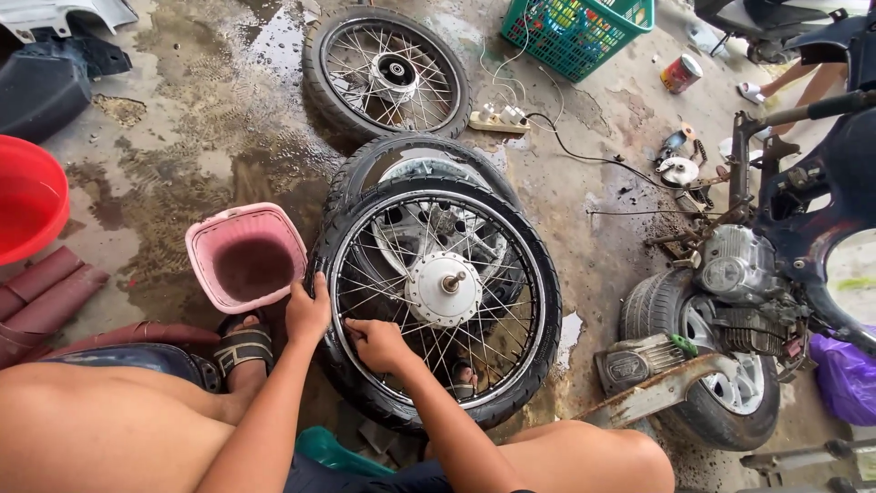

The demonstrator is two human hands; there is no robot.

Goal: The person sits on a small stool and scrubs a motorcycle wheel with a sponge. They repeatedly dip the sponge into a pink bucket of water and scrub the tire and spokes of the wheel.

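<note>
A stripped motorcycle frame with a silver engine (744, 274) stands at the right on wet, stained concrete floor (182, 137), its own fat rear tyre (703, 365) still mounted. In the middle, directly in front of the seated person, lies a black-tyred spoked wheel with a chrome rim and silver hub (444, 301), resting flat on top of a second black tyre (415, 160); a third spoked wheel (388, 73) lies farther off. A green plastic basket (575, 32) sits beyond that, a red plastic basin (27, 196) at the far left, and a pink square plastic tub holding dark water (246, 257) just beside the top wheel.

The left hand (307, 310) is curled over the tyre's near-left edge, fingers wrapped on the rubber and pressing it down. The right hand (379, 342) rests inside the rim with fingers bent against the spokes and tyre bead; whether it pinches anything small I cannot tell.

This looks like the stage of working the tyre bead at the rim. The next move probably calls for steady thumb pressure along the rim, shifting grip round the wheel bit by bit without catching fingers in the spokes.
</note>
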